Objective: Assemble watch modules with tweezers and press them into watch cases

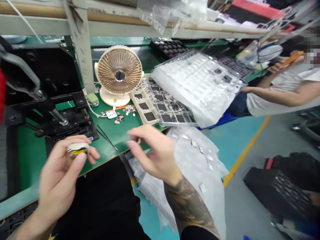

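My left hand (58, 178) is closed on a small rounded case (77, 149), whitish and shiny, with a yellow strip showing on its side; its exact kind is unclear. The thumb presses against its near side. My right hand (157, 155), slightly blurred, hovers at the bench's front edge with thumb and forefinger apart and nothing visible between them. Black tweezers (107, 137) lie on the green bench (120, 133) between my hands. Beyond them are a white cable end (111, 114) and several small scraps (119, 119).
A black press (57, 113) with a metal lever stands at left. A cream fan (120, 75) sits at the back, beside a partitioned tray (150, 116). Clear trays (197, 80) with white film lean right. White plastic sheeting (195, 173) hangs by my lap. A co-worker's arm (280, 95) reaches in at right.
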Action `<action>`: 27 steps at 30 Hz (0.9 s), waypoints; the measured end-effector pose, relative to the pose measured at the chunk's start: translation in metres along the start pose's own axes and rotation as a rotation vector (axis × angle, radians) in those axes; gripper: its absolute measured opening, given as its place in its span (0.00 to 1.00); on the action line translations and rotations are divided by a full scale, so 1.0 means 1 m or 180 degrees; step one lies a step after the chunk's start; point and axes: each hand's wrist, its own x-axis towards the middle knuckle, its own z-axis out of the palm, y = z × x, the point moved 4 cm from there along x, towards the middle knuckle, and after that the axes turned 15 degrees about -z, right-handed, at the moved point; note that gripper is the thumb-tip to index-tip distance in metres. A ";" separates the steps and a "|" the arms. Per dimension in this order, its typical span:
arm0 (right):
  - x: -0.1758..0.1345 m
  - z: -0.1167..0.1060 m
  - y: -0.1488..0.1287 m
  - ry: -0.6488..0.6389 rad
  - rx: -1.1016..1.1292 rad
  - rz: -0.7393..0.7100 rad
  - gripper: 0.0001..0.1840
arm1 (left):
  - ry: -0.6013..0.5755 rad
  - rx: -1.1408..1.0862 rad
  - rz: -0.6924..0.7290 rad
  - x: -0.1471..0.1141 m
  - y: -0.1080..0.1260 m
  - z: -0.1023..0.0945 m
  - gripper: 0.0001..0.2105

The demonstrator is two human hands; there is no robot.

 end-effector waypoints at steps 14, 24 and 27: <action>0.006 0.080 0.034 -0.0600 0.0501 0.0233 0.14 | -0.0222 -0.0431 -0.0652 0.033 -0.043 0.009 0.21; -0.024 0.073 0.026 0.1111 0.0534 0.0503 0.12 | -0.0320 -0.0646 -0.0758 0.028 -0.047 0.005 0.24; -0.017 0.075 0.031 0.0687 0.0330 0.0259 0.15 | -0.0448 -0.0899 -0.0790 0.028 -0.047 0.001 0.22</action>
